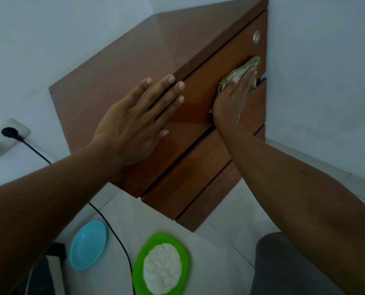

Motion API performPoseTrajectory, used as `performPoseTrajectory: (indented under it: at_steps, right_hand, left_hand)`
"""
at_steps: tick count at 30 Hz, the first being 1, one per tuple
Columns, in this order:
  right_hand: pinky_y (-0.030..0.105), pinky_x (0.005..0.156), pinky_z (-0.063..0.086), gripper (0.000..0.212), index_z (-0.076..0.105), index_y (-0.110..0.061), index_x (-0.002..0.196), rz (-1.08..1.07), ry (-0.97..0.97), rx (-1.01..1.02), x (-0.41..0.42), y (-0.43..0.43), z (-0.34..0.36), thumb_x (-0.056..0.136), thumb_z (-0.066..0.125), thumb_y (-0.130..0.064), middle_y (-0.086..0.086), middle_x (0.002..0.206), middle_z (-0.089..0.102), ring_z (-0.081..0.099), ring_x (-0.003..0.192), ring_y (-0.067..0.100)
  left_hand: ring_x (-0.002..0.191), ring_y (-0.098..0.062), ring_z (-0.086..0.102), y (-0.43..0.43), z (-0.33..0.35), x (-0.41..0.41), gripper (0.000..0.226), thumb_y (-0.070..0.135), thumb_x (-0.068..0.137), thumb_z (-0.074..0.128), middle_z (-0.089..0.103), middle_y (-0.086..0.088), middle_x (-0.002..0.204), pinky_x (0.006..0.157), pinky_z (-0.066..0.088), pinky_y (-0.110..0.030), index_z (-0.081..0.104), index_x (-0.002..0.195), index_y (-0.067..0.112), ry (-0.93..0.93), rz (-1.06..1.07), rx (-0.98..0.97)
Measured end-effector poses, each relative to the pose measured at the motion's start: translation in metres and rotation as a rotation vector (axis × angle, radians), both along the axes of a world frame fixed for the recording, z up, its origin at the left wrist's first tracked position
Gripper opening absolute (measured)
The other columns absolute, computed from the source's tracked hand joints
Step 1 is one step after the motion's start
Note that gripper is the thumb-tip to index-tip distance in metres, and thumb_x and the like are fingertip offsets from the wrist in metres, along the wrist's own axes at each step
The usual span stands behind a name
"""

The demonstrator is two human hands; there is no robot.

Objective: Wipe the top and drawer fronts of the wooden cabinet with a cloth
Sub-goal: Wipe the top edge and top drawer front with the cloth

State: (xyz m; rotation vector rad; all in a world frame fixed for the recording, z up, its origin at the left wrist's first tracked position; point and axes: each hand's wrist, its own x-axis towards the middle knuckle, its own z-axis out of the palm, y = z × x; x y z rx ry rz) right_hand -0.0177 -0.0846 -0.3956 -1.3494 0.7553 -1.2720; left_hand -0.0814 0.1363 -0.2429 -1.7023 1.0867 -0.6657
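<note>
The right hand [233,96] is flat on the green cloth [244,71], fingers stretched out and pressing it against the top drawer front [217,81] of the wooden cabinet [134,67], out at the far end near the white wall [315,71], just below the round metal lock [256,36]. The left hand [134,116] lies spread wide and empty, palm down across the front edge where the top meets that drawer, bracing the cabinet. To do this step well, I'd say keep the palm flat and draw the cloth along the drawer's length, overlapping passes, minding the dark gap [260,80] at its lower edge where the cloth could snag. The drawer front runs long from the cabinet's near corner towards the wall, facing the person; the bunched cloth lies lengthways along the same line, its free end pointing at the lock. Two more drawer fronts below look yet to be reached. Further out on the tiled floor [220,241] sit a blue bowl [87,244] and a green plate [161,265] holding something white, with a black cable [113,233] running to a wall socket [9,133].
</note>
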Motion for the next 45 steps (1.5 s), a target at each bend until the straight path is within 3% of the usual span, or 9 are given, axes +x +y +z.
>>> performPoseTrajectory:
  at_steps: [6,9,12,16,25,35,39,41,45]
  right_hand:
    - [0.039,0.122,0.025,0.057,0.032,-0.002,0.153,0.047,-0.023,0.212,-0.002,-0.019,0.008,0.102,0.029,-0.026,0.016,0.157,0.037,0.034,0.147,0.028]
    - [0.025,0.112,0.038,0.054,0.043,-0.008,0.148,0.025,-0.026,0.380,-0.018,-0.023,0.017,0.100,0.029,-0.028,0.012,0.146,0.053,0.050,0.134,0.026]
    - [-0.001,0.099,0.031,0.046,0.043,-0.002,0.147,-0.016,-0.129,0.111,-0.046,0.012,0.032,0.105,0.036,-0.016,0.015,0.148,0.051,0.048,0.134,0.019]
    - [0.043,0.120,0.031,0.046,0.037,0.004,0.149,0.247,-0.223,-0.373,-0.055,0.062,0.040,0.103,0.040,0.000,0.018,0.158,0.035,0.031,0.149,0.030]
    - [0.060,0.116,0.028,0.047,0.039,0.004,0.147,0.227,-0.180,-0.686,-0.033,0.044,0.034,0.103,0.038,-0.013,0.025,0.157,0.035,0.027,0.149,0.040]
    - [0.049,0.118,0.033,0.048,0.035,0.001,0.150,0.112,-0.152,-0.217,-0.005,-0.023,0.064,0.105,0.032,-0.012,0.019,0.157,0.037,0.032,0.148,0.032]
    - [0.003,0.105,0.030,0.043,0.047,-0.009,0.146,0.088,-0.196,0.000,-0.017,-0.017,0.077,0.105,0.039,-0.016,0.012,0.149,0.051,0.048,0.137,0.024]
    - [-0.009,0.093,0.023,0.042,0.051,-0.009,0.144,0.064,-0.210,0.064,-0.034,0.002,0.086,0.105,0.039,-0.016,0.011,0.145,0.056,0.053,0.132,0.022]
    - [0.018,0.113,0.036,0.040,0.049,0.000,0.143,0.129,-0.292,-0.159,-0.079,0.080,0.079,0.105,0.040,-0.007,0.013,0.148,0.051,0.046,0.139,0.021]
  left_hand:
    - [0.151,-0.035,-0.029,-0.010,0.001,-0.004,0.074,0.050,0.103,-0.001,-0.038,-0.019,0.160,0.127,-0.009,-0.049,-0.031,0.153,0.004,0.015,-0.008,-0.021]
    - [0.152,-0.035,-0.027,-0.008,-0.002,-0.005,0.073,0.049,0.104,0.000,-0.036,-0.019,0.161,0.127,-0.007,-0.048,-0.028,0.154,0.004,0.008,-0.014,-0.044]
    - [0.153,-0.035,-0.024,-0.005,-0.005,0.000,0.068,0.043,0.106,-0.001,-0.032,-0.021,0.162,0.128,-0.004,-0.048,-0.025,0.155,0.002,0.017,-0.075,-0.064]
    - [0.156,-0.034,-0.013,0.001,-0.005,0.003,0.069,0.042,0.106,0.004,-0.019,-0.023,0.166,0.128,0.002,-0.048,-0.011,0.158,-0.001,0.136,-0.130,-0.134]
    - [0.156,-0.037,-0.014,0.010,-0.009,0.003,0.069,0.041,0.106,0.001,-0.019,-0.026,0.165,0.128,-0.002,-0.048,-0.012,0.157,-0.005,0.106,-0.151,-0.138]
    - [0.154,-0.035,-0.020,0.013,-0.009,0.001,0.070,0.043,0.104,-0.006,-0.024,-0.025,0.164,0.127,-0.010,-0.046,-0.017,0.156,-0.002,0.101,-0.117,-0.127]
    - [0.156,-0.033,-0.013,0.042,-0.002,-0.003,0.069,0.042,0.105,0.000,-0.013,-0.023,0.167,0.127,-0.006,-0.046,-0.004,0.160,0.000,0.158,-0.138,-0.153]
    - [0.158,-0.032,-0.005,0.065,0.000,-0.008,0.069,0.042,0.106,0.008,-0.003,-0.021,0.169,0.128,0.004,-0.047,0.005,0.161,0.002,0.216,-0.156,-0.195]
    - [0.158,-0.032,0.003,0.097,0.002,-0.022,0.070,0.044,0.105,0.021,0.003,-0.019,0.170,0.125,0.020,-0.051,0.009,0.162,0.005,0.254,-0.133,-0.266]
